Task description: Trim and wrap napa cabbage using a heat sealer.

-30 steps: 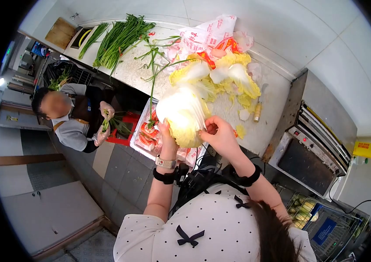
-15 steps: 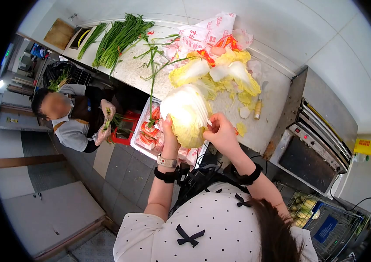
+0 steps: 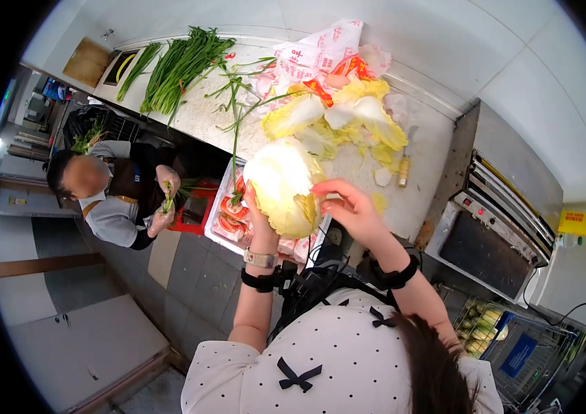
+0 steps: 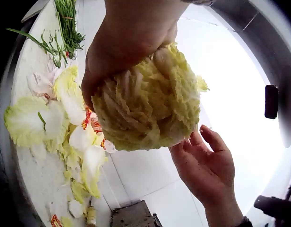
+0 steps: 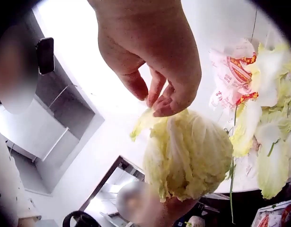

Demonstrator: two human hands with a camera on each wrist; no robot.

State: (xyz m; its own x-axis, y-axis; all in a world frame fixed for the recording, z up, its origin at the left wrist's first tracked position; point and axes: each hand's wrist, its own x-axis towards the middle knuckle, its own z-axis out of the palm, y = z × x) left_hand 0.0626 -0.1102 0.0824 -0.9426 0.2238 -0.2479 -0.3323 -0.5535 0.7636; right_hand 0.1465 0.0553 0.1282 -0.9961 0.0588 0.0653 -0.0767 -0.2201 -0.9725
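Observation:
A napa cabbage head [image 3: 282,183], pale and yellow-leaved, is held up in front of the body, its upper side glaring white in the head view. My left hand [image 3: 260,210] grips it from the left, and the left wrist view shows that hand wrapped over the ruffled leaves [image 4: 147,101]. On the other side, my right hand [image 3: 351,207] touches the cabbage's leaf edge with fairly straight fingertips, thumb apart from the index finger. Seen from the right wrist, a loose leaf edge [image 5: 141,124] sticks out just below those fingertips [image 5: 164,109].
Behind the cabbage, the counter [image 3: 417,200] bears stripped cabbage leaves [image 3: 379,124], printed wrapping [image 3: 324,52], a knife [image 3: 404,169] and green stalks [image 3: 186,69]. A white box of packages [image 3: 231,217] stands below. A metal appliance [image 3: 496,221] is at right; another person [image 3: 117,196] holds greens at left.
The right hand's fingers have straightened from a pinch at the leaf edge. The cabbage has shifted slightly left and turned, showing a yellow fold on its right side.

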